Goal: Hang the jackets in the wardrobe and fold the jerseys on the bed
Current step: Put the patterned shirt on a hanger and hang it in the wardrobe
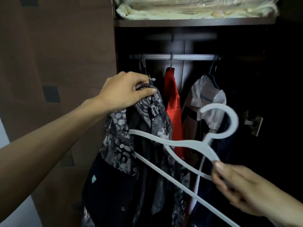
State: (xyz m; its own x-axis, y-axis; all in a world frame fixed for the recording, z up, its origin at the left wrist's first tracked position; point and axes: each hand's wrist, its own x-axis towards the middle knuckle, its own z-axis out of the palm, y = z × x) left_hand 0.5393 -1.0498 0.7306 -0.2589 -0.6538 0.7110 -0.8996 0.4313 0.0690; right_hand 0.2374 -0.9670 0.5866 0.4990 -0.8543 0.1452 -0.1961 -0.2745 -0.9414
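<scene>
Gripping the collar of a black-and-grey patterned jacket (124,145), the left hand (124,90) holds it up before the dark wooden wardrobe (188,22); the right hand (237,189) pinches a white plastic hanger (185,143) (hook uppermost) just beside the jacket; a red garment (173,102) hangs from the metal rail (188,56).

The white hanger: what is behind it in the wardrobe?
Behind the white hanger hang a patterned jacket, a red garment and a pale garment. The wardrobe's dark lower part cannot be seen.
</scene>
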